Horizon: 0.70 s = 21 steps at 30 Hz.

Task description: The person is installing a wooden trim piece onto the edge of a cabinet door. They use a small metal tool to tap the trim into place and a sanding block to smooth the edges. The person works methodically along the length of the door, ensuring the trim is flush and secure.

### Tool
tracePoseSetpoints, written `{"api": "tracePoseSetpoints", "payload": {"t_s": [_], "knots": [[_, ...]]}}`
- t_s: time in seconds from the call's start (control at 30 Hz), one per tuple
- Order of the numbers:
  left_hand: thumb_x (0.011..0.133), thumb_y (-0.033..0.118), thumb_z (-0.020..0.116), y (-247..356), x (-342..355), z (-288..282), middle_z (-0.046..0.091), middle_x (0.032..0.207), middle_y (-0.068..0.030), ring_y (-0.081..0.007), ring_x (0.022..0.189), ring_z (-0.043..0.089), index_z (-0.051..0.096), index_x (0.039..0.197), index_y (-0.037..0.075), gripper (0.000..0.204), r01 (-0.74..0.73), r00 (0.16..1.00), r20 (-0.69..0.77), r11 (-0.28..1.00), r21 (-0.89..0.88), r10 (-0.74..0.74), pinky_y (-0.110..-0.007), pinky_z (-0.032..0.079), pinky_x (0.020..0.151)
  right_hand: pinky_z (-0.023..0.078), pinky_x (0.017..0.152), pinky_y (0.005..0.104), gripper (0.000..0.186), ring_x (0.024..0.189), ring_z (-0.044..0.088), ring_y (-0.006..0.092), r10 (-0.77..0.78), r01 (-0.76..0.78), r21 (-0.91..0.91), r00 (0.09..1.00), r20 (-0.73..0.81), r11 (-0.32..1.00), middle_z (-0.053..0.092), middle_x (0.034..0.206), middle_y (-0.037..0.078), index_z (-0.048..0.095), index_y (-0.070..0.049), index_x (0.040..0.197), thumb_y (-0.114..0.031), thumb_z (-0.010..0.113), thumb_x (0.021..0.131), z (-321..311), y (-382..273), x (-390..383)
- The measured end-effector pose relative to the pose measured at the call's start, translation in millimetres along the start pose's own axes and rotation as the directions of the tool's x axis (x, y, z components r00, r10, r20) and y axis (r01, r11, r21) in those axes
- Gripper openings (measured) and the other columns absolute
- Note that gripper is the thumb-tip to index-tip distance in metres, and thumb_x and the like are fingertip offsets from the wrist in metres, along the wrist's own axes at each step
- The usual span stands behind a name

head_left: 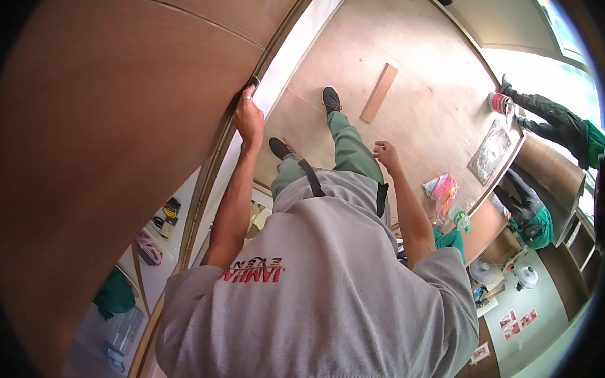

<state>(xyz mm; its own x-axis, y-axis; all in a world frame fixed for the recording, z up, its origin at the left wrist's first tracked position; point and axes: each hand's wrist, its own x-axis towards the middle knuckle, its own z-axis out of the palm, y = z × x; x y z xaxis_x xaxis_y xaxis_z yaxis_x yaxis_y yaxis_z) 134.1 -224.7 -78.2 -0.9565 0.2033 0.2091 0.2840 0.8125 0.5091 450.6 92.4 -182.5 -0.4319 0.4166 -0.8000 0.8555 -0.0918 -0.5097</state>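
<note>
A large brown wooden panel (131, 100) fills the left side of the view, its long edge running from top centre down to the lower left. My left hand (250, 121) is closed at that edge, thumb pointing up along it; the other fingers are partly hidden. A small dark bit shows just above the thumb. Beside my right hip hangs my right hand (386, 155), fingers loosely bent and apart, with nothing seen in it. Beyond it on the floor lies a narrow reddish-brown board (379, 93).
Pale floor (342, 42) spreads ahead. To the right are a paint can (500, 104), a stained sheet (490, 152), a pink plastic bag (441, 190) and a green-labelled bottle (462, 221). People in dark trousers (545, 112) stand at far right. A clear bin (126, 333) sits lower left.
</note>
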Motion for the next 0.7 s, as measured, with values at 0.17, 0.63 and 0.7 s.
{"api": "tracePoseSetpoints", "payload": {"t_s": [0.17, 0.63, 0.7], "knots": [[0.084, -0.006, 0.052, 28, 34, 17, 0.068, 0.094, -0.0231, -0.0401, 0.083, 0.066, 0.059, 0.119, 0.009, 0.039, 0.109, 0.990, 0.079, 0.986, 0.122, -0.119, -0.049, 0.051, 0.071, 0.052, 0.067, 0.0319, 0.035, 0.076, 0.067, 0.0189, 0.016, -0.015, -0.026, 0.999, 0.036, 1.000, 0.067, 0.094, 0.012, 0.062, 0.000, 0.116, -0.016, 0.054, 0.087, -1, -4, 0], [0.087, -0.004, 0.053, 10, 12, 8, 0.069, 0.096, -0.0215, -0.0394, 0.086, 0.067, 0.062, 0.118, 0.011, 0.036, 0.029, 1.000, 0.011, 0.999, -0.028, -0.029, -0.047, 0.052, 0.072, 0.050, 0.065, 0.0280, 0.036, 0.080, 0.066, 0.0161, -0.042, 0.042, 0.015, 0.997, 0.065, 0.999, 0.067, 0.095, 0.009, 0.059, 0.000, 0.120, -0.017, 0.053, 0.090, -4, -27, 17], [0.086, -0.006, 0.053, 5, 10, 10, 0.069, 0.096, -0.0215, -0.0391, 0.086, 0.067, 0.062, 0.119, 0.010, 0.037, 0.014, 0.999, -0.032, 1.000, -0.028, -0.015, -0.047, 0.052, 0.072, 0.050, 0.065, 0.0277, 0.036, 0.080, 0.066, 0.0158, -0.022, 0.020, 0.037, 0.998, 0.054, 0.999, 0.067, 0.095, 0.009, 0.059, 0.000, 0.121, -0.018, 0.053, 0.090, -9, -21, 15]]}}
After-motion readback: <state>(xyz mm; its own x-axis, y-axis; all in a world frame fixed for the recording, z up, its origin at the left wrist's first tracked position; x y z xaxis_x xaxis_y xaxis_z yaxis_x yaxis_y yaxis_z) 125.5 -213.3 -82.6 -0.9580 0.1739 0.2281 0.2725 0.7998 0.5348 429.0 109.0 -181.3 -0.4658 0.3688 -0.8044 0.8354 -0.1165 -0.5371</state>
